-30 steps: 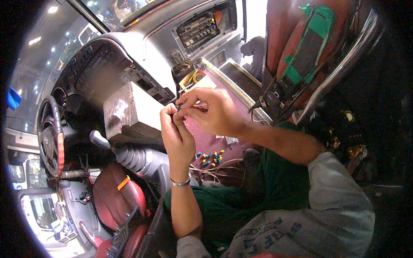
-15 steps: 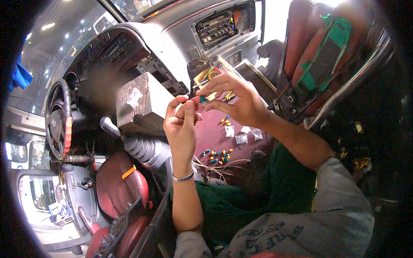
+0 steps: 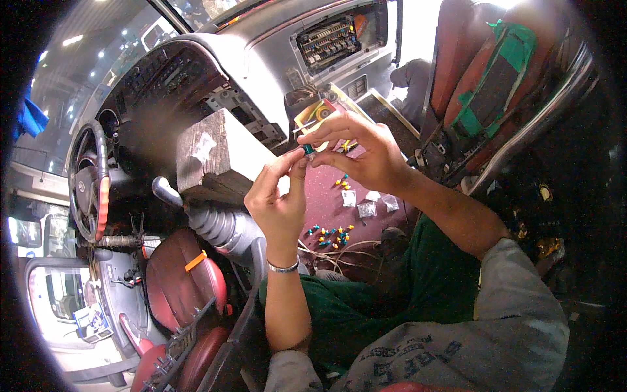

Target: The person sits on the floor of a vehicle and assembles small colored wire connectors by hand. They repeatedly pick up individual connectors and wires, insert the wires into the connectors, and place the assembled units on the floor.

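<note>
In front of me, between my fingertips, is a small teal bulb holder [image 3: 308, 149] with what looks like a clear tip. My right hand [image 3: 366, 153] pinches it from above and the right, thumb beneath and forefinger over it. From the left, the forefinger and thumb of my left hand [image 3: 277, 196] close on its near side. Below my hands, several small teal and yellow bulb holders [image 3: 332, 236] lie on the dark red floor panel [image 3: 320, 202]. A few more, mostly yellow [image 3: 343, 183], sit farther up. Beside those lie several small clear plastic bags [image 3: 367, 210].
A wooden block [image 3: 208, 153] bearing another clear bag stands left of my hands, beside the gear lever [image 3: 168, 191]. Beyond my hands is a yellow box [image 3: 317, 116]. Loose wires [image 3: 336, 258] run near my legs. An uncovered fuse panel [image 3: 330, 44] is ahead.
My left hand has turned and its fingertips have moved in to meet the teal bulb holder. My right hand has stayed almost in place.
</note>
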